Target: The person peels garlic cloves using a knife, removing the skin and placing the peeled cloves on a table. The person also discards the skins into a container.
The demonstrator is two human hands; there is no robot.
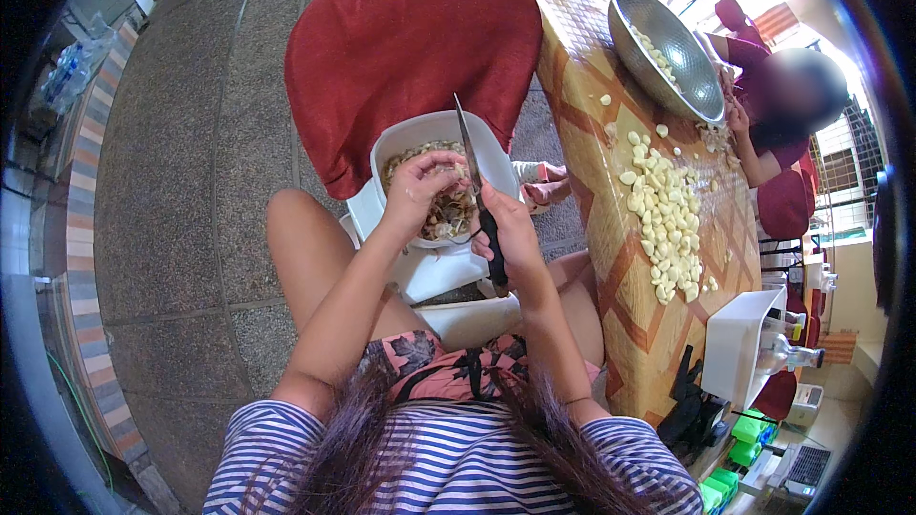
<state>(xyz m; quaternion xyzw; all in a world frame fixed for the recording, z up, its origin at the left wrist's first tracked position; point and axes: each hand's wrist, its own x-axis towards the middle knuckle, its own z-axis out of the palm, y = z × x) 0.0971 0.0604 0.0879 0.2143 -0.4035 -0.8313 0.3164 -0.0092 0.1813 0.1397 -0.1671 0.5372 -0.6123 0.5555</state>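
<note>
My left hand (422, 186) is over a white plastic tub (494, 150), with its fingertips pinched on a small pale piece that looks like a garlic clove (459, 170). My right hand (512, 225) is closed around the black handle of a kitchen knife (469, 136), whose blade points away from me, beside the left fingertips. Inside the tub lie liquid, peels and other scraps (449, 214). The tub stands on a white plastic surface in front of a chair with a red cloth cover (415, 50). Many peeled garlic cloves (665, 222) lie heaped on the table to the right.
The wood-patterned table (630, 343) runs along my right side. On it stand a large metal bowl (687, 50) holding cloves and a white container (737, 357) with bottles. Across the table a person in a dark red shirt (751, 79) has their hands near the bowl and some peels.
</note>
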